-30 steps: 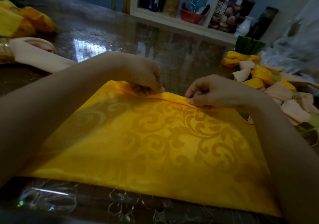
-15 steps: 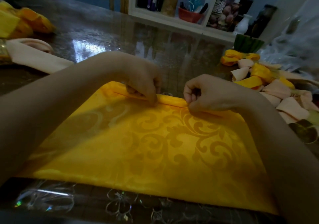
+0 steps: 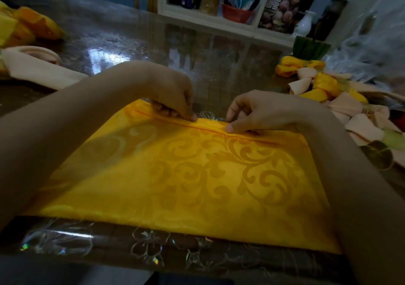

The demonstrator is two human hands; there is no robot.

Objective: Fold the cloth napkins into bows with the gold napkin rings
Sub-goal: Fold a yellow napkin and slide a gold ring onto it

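A yellow damask napkin lies flat on the table in front of me, its far hem showing a thin red stitch line. My left hand pinches the far edge left of centre. My right hand presses and pinches the same edge just to the right, thumb on the hem. The two hands sit a short gap apart. No gold ring is near my hands.
Finished yellow and peach napkin bows pile up at the right. A peach napkin and yellow cloths lie at the left. The glossy table stretches ahead toward a shelf with bottles and a red bowl.
Both hands have shifted slightly along the far hem, and the fingers now pinch the edge flatter against the table. The napkin itself stays in place.
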